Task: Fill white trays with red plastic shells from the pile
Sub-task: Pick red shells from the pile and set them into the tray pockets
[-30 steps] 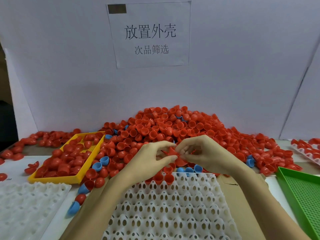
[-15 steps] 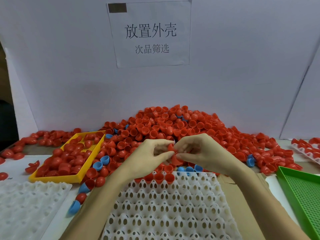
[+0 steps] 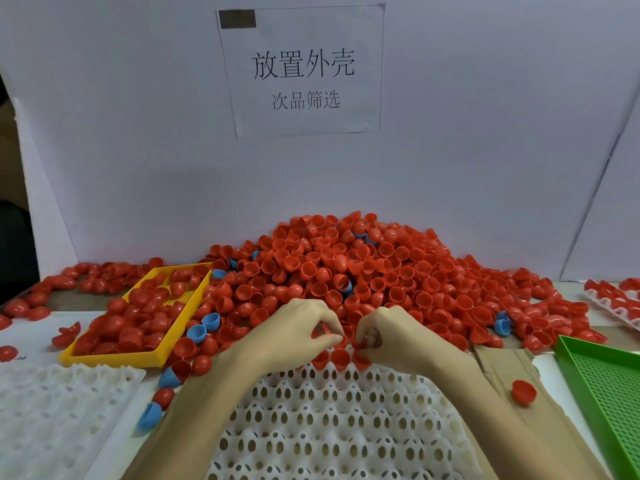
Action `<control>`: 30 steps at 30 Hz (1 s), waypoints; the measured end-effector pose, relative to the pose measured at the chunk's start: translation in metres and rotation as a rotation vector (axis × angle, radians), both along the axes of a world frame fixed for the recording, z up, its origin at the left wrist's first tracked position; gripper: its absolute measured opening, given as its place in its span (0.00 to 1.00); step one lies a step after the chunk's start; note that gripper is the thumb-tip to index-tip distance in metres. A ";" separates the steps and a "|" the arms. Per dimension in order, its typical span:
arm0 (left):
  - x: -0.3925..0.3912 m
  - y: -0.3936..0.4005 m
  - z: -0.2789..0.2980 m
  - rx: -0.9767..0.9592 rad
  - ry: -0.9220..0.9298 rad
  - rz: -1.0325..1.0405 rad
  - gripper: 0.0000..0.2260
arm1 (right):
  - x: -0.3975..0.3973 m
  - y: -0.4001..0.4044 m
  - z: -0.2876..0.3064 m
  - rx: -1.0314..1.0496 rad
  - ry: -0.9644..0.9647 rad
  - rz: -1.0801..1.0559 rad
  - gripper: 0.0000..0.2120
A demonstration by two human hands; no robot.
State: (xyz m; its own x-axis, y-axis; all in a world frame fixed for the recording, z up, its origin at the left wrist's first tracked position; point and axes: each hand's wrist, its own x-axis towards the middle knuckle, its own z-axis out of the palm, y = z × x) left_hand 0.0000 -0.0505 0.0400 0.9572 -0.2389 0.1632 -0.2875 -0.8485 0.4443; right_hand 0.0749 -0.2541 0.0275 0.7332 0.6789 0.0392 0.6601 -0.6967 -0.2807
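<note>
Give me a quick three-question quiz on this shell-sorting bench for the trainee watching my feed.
1. True or false: the yellow tray holds red shells.
2. Where does the lone red shell on the brown cardboard lie? A) left of the white tray B) between the white tray and the green tray C) inside the green tray
3. Which edge of the white tray are the left hand and right hand working at?

Key: 1 true. 2 B. 3 the far edge, next to the pile, where a few red shells already sit in a row.
</note>
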 end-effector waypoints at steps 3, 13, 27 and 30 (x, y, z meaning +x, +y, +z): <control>-0.001 -0.004 -0.001 0.016 0.040 -0.084 0.07 | -0.001 0.005 -0.007 -0.005 -0.004 -0.009 0.08; 0.001 -0.003 -0.005 0.057 0.103 -0.135 0.10 | 0.026 -0.034 0.021 0.184 0.028 -0.144 0.07; 0.000 -0.005 -0.003 0.043 0.083 -0.104 0.09 | 0.058 -0.082 -0.012 0.357 -0.270 -0.397 0.09; 0.000 -0.005 -0.002 0.046 0.078 -0.099 0.09 | 0.057 -0.080 -0.008 0.416 -0.250 -0.392 0.09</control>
State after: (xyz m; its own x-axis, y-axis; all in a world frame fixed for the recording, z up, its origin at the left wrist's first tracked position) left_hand -0.0004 -0.0558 0.0385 0.9380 -0.3382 0.0756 -0.3367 -0.8378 0.4297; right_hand 0.1319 -0.3343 0.0193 0.8589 0.2523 0.4457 0.4588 -0.7658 -0.4506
